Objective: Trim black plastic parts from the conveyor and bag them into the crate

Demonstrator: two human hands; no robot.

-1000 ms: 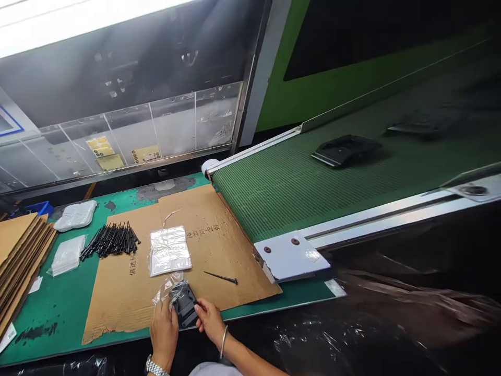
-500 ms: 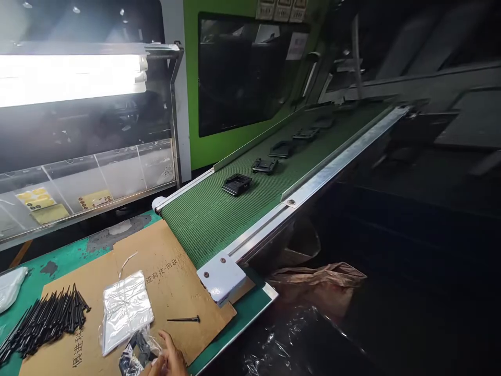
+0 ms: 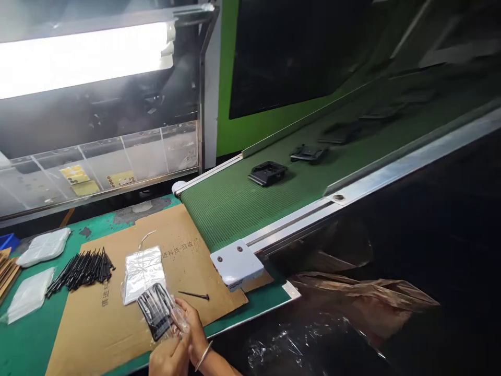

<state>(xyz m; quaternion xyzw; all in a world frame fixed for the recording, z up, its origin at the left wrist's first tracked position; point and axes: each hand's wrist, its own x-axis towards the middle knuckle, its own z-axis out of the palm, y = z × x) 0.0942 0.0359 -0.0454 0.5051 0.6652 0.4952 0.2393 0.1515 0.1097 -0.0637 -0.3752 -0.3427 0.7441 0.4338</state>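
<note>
Bag (image 3: 178,319) around black part (image 3: 154,312), right hand (image 3: 193,328) grip closed on it; left hand (image 3: 168,359) grip unclear; cardboard edge (image 3: 223,313) beneath.

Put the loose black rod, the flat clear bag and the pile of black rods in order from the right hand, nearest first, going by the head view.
1. Loose black rod: lying on the cardboard sheet, just beyond the right hand.
2. Flat clear bag: on the cardboard, ahead and to the left.
3. Pile of black rods: farther left.

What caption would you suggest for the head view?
Left hand and right hand hold a bagged black plastic part over brown cardboard beside a green mesh conveyor belt.
</note>
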